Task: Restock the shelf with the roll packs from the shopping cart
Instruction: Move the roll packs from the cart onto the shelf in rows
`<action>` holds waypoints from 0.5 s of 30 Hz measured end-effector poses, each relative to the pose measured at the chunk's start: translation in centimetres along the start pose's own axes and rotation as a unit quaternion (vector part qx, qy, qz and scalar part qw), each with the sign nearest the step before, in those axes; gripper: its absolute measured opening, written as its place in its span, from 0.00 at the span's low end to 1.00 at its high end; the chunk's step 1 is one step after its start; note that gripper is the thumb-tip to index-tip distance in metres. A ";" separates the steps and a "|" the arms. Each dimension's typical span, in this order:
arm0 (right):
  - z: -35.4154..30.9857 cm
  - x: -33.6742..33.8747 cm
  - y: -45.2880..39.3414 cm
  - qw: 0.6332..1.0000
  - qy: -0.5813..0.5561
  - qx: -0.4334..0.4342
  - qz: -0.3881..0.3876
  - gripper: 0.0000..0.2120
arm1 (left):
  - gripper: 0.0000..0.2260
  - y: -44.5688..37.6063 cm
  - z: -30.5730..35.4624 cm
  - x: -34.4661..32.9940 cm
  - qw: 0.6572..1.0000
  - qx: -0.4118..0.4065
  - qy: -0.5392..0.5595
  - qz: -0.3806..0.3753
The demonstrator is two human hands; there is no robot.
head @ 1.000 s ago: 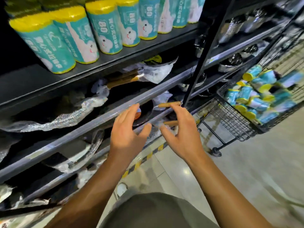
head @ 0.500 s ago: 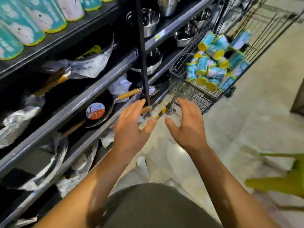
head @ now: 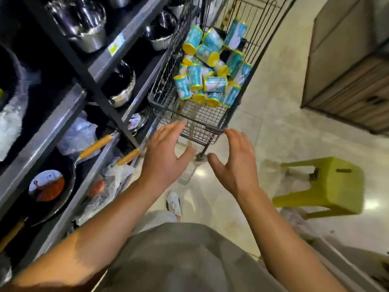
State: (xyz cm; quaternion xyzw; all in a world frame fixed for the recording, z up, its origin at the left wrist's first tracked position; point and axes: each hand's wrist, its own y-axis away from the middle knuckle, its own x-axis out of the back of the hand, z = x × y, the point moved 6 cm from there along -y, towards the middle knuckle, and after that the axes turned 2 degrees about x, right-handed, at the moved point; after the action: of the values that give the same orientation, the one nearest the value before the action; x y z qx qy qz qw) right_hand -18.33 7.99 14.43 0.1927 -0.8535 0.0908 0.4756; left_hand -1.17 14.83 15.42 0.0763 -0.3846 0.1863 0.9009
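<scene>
The view has swung from shelf to shopping cart (head: 190, 114), both hands (head: 166, 152) spread, empty; roll packs (head: 210, 81) look light, soft, slippery—grip mid-body.

Ahead of me the teal roll packs (head: 212, 66) with yellow ends lie jumbled in the wire shopping cart (head: 189, 114), which stands right beside the dark shelf (head: 42, 127).
</scene>
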 end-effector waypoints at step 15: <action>6.0 0.5 -13.8 0.997 -0.049 -0.062 0.020 0.33 | 0.28 -15.1 0.0 -6.6 0.993 0.018 -0.037 -0.110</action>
State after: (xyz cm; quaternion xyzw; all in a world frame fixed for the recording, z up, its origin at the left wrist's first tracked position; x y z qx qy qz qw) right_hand -17.50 -6.72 11.32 0.1501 -0.8835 0.0372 0.4423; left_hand 0.55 -0.86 10.77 0.1410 -0.4035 0.0903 0.8995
